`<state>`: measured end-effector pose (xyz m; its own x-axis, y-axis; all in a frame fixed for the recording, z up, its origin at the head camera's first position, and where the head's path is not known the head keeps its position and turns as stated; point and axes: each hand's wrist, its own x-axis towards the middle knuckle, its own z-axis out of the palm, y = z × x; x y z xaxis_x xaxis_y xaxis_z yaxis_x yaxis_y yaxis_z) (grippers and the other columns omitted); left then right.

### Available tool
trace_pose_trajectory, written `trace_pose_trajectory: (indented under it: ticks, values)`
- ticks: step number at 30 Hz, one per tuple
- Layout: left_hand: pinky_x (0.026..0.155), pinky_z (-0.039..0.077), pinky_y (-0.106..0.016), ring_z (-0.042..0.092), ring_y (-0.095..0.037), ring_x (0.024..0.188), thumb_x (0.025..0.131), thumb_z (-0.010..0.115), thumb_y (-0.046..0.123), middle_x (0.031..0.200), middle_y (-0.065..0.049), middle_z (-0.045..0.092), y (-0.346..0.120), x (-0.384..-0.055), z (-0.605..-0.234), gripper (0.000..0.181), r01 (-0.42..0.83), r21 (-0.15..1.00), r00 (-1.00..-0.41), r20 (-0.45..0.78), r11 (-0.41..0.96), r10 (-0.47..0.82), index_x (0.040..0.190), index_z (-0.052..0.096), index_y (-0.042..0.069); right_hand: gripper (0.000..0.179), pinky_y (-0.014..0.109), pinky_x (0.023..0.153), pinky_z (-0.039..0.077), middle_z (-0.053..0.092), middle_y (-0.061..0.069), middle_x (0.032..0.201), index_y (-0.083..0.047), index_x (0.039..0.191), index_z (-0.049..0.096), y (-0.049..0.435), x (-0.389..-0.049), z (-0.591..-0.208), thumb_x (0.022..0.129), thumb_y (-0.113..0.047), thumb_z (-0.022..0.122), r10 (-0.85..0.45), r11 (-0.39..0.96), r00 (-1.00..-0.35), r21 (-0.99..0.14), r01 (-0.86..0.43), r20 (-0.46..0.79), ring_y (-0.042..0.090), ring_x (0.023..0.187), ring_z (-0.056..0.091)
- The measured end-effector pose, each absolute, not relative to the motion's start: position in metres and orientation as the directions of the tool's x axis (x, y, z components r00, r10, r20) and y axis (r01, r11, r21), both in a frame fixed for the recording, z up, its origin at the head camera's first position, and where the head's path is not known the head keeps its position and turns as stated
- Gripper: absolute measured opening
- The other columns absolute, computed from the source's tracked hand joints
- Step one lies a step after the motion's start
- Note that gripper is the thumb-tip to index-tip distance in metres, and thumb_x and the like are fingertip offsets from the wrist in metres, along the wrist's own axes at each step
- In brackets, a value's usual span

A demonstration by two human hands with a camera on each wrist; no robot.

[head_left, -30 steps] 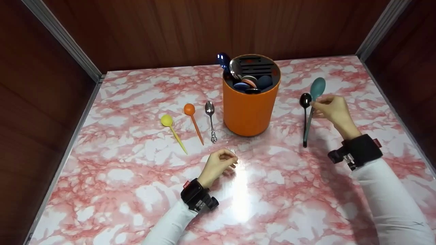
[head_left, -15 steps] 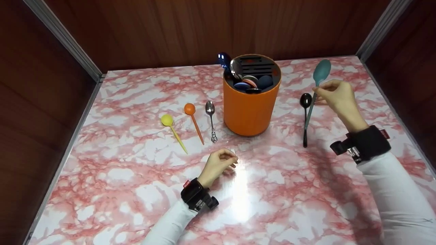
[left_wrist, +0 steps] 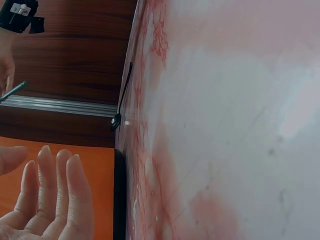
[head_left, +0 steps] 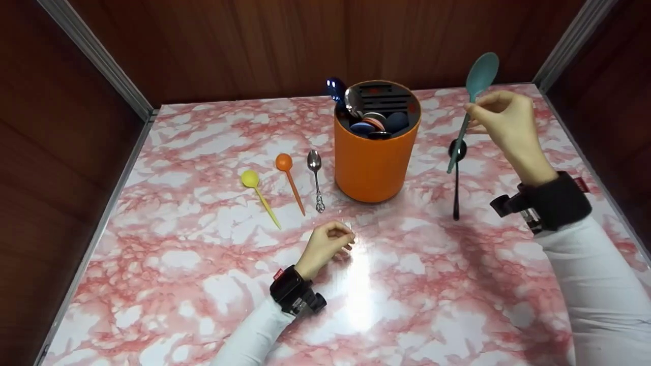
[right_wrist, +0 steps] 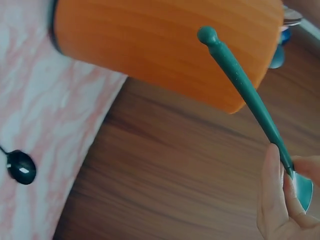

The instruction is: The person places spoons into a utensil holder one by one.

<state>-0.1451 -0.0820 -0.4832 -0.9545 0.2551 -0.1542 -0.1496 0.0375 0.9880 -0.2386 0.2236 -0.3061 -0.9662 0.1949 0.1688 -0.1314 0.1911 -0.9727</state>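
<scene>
My right hand [head_left: 508, 122] pinches a teal spoon [head_left: 482, 73] just below its bowl, thumb against fingers. The spoon is off the table, bowl up, its handle slanting down to the left. In the right wrist view the handle [right_wrist: 245, 87] passes in front of the orange holder [right_wrist: 165, 45]. On the table below lies a black spoon [head_left: 456, 188], partly covered by the teal handle in the head view. My left hand [head_left: 325, 246] holds nothing; its fingers are loosely bent, near the table in front of the holder. The left wrist view shows its fingers [left_wrist: 47, 187] apart from the thumb.
The orange utensil holder [head_left: 374, 168] stands at the back middle, with several spoons and a slotted black insert in its top. Left of it lie a silver spoon [head_left: 315, 173], an orange spoon [head_left: 290, 178] and a yellow spoon [head_left: 257, 190]. Brown wooden walls [head_left: 244, 46] enclose the table.
My right hand has lifted the teal spoon up from beside the black spoon, whose bowl the teal handle now crosses. The left hand stays where it was.
</scene>
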Motion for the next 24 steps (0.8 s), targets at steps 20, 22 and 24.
trace_pose_trajectory:
  ticks: [20, 22, 24]
  values:
    - [0.049, 0.053, -0.026, 0.061, -0.017, 0.059, 0.090, 0.063, 0.002, 0.079, -0.003, 0.064, -0.081, -0.143, -0.481, 0.012, -0.156, 0.988, -0.951, -0.153, 0.009, 0.270, 0.098, 0.061, -0.007, 0.007, 0.012, 0.056, 0.047, 0.063, -0.008, 0.067, -0.009, 0.080, 0.069, 0.185, -0.243, -0.277, 0.085, -0.010, 0.073, 0.175, 0.334, -0.913, -0.894, -0.297, 0.369, 0.002, 0.057, 0.059]
    - [0.048, 0.053, -0.026, 0.060, -0.017, 0.058, 0.090, 0.063, 0.002, 0.080, -0.004, 0.063, -0.081, -0.143, -0.481, 0.013, -0.160, 0.987, -0.950, -0.156, 0.009, 0.271, 0.098, 0.061, -0.007, 0.007, 0.012, 0.056, 0.049, 0.063, -0.008, 0.068, -0.009, 0.081, 0.068, 0.183, -0.244, -0.277, 0.086, -0.010, 0.073, 0.164, 0.330, -0.911, -0.891, -0.311, 0.378, 0.003, 0.056, 0.060]
    - [0.048, 0.053, -0.026, 0.060, -0.017, 0.058, 0.089, 0.062, 0.002, 0.080, -0.004, 0.063, -0.081, -0.143, -0.481, 0.013, -0.159, 0.987, -0.950, -0.156, 0.009, 0.271, 0.098, 0.061, -0.007, 0.007, 0.013, 0.057, 0.049, 0.063, -0.009, 0.069, -0.009, 0.082, 0.068, 0.180, -0.245, -0.277, 0.087, -0.010, 0.072, 0.157, 0.344, -0.901, -0.878, -0.334, 0.404, 0.003, 0.058, 0.060]
